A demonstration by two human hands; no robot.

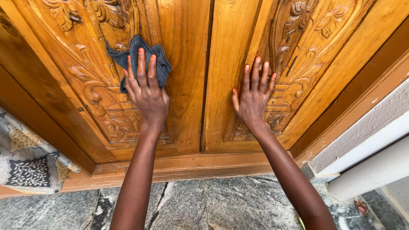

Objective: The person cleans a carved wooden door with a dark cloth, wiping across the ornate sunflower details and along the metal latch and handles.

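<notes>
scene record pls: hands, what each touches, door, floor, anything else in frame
left hand: flat, fingers spread, pressing grey cloth on left door leaf
right hand: flat, bare, on carved right leaf, no cloth
door: varnished wood, double leaf, floral carving, leaves shut together
threshold: wooden, below door
floor: grey stone slabs
fabric: patterned, at far left edge
wall: pale, at right

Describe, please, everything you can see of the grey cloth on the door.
The grey cloth is a small, soft, dark blue-grey rag, crumpled into folds. It lies pressed flat against the carved panel of the left wooden door leaf, pinned there by the fingers of the left hand, which cover its middle.
</notes>
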